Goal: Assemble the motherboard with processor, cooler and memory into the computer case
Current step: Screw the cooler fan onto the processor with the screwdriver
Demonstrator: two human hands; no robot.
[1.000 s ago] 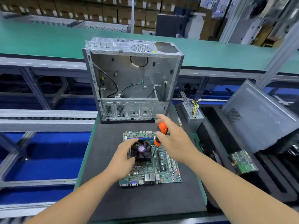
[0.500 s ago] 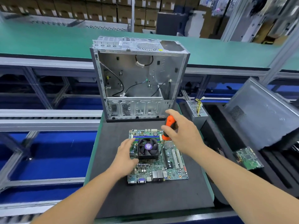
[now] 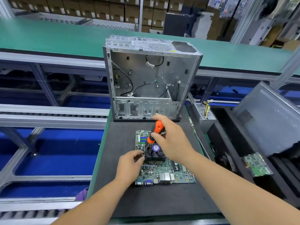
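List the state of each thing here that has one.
computer case: upright, side open, no board inside.
motherboard: flat on the mat, outside the case.
cooler: on the motherboard.
screwdriver: gripped, tip down at the cooler.
left hand: fingers at the cooler's corner.
right hand: gripping the screwdriver.

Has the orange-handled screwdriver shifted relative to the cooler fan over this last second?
Yes. The orange-handled screwdriver crossed from the black cooler fan's right side to its left corner.

Right hand (image 3: 170, 142) gripping orange screwdriver (image 3: 155, 131) over cooler (image 3: 155, 153), left hand (image 3: 129, 166) steadying motherboard (image 3: 162, 172)
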